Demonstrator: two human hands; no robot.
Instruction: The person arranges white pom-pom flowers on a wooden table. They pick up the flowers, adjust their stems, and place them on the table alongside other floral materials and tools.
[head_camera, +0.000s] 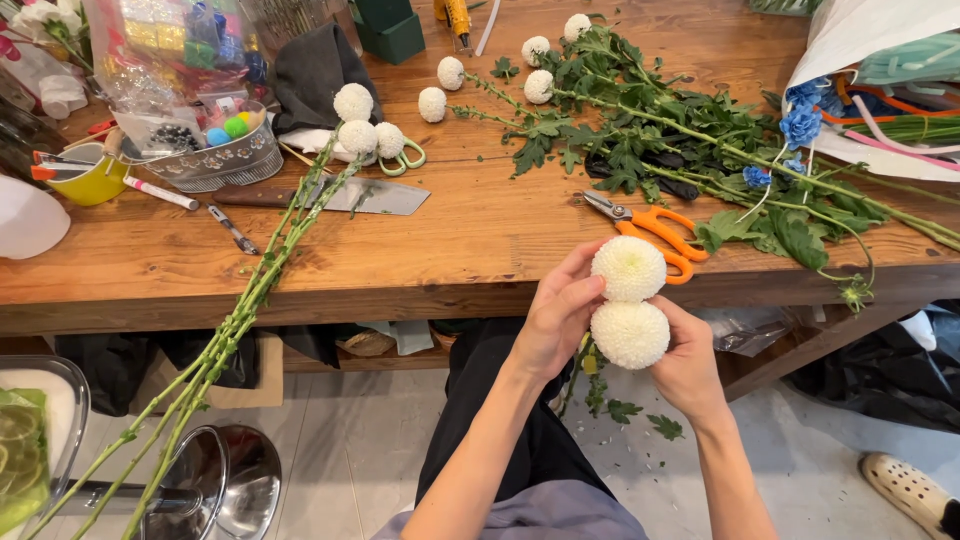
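Below the worktop (420, 270) edge, both hands, left hand (553, 318) and right hand (688, 362), pinch two white flowers (629, 302); scissors (648, 228) near edge.

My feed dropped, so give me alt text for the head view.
Both hands, left hand and right hand, hold two white ball-shaped flowers together at the edge of a wooden table. On it lie orange scissors, leafy stems and a knife.
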